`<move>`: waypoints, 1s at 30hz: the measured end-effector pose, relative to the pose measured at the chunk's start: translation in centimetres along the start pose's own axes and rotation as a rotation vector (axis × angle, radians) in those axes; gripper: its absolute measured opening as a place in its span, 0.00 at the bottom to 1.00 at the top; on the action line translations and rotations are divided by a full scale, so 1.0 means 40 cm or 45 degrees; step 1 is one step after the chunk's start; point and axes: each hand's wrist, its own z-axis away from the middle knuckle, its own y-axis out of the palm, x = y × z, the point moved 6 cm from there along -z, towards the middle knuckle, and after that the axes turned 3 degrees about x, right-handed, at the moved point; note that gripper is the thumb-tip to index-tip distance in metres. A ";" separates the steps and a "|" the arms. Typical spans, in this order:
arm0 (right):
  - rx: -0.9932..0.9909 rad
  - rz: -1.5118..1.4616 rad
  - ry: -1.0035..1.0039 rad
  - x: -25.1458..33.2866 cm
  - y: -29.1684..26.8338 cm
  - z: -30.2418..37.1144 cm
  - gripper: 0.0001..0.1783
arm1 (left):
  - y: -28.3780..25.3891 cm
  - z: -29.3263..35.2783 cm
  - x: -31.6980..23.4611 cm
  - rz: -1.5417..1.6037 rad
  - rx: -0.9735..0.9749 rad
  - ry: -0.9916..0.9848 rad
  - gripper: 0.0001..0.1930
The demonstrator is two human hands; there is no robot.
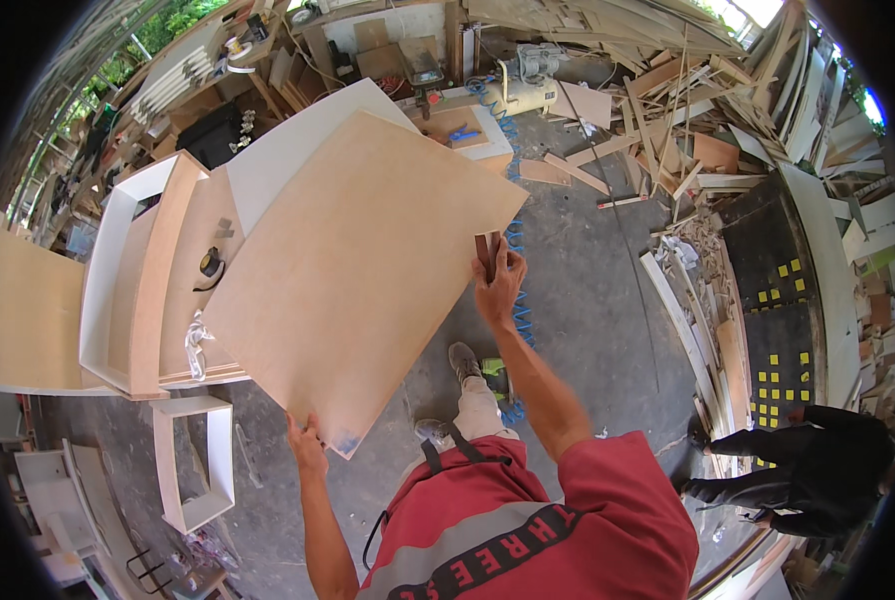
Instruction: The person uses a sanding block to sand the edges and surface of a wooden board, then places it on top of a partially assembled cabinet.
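Observation:
A large pale plywood panel lies tilted in front of me, its far part over the worktop and its near corner toward my body. My left hand grips the panel's near edge, fingers at the rim. A small dark-brown block, perhaps a sanding block, stands against the panel's right edge. My right hand is closed round that block. Beneath the panel shows a white board. Left of the panel are a black tape measure and a crumpled white cloth.
An open wooden box frame stands on the left; a smaller frame sits on the floor. A blue coiled hose runs near my feet. Scrap wood is heaped at far right. Another person is at the lower right.

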 end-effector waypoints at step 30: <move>0.751 -1.224 1.184 0.200 -0.015 0.552 0.31 | -0.048 -0.028 0.034 -0.110 0.211 -0.082 0.33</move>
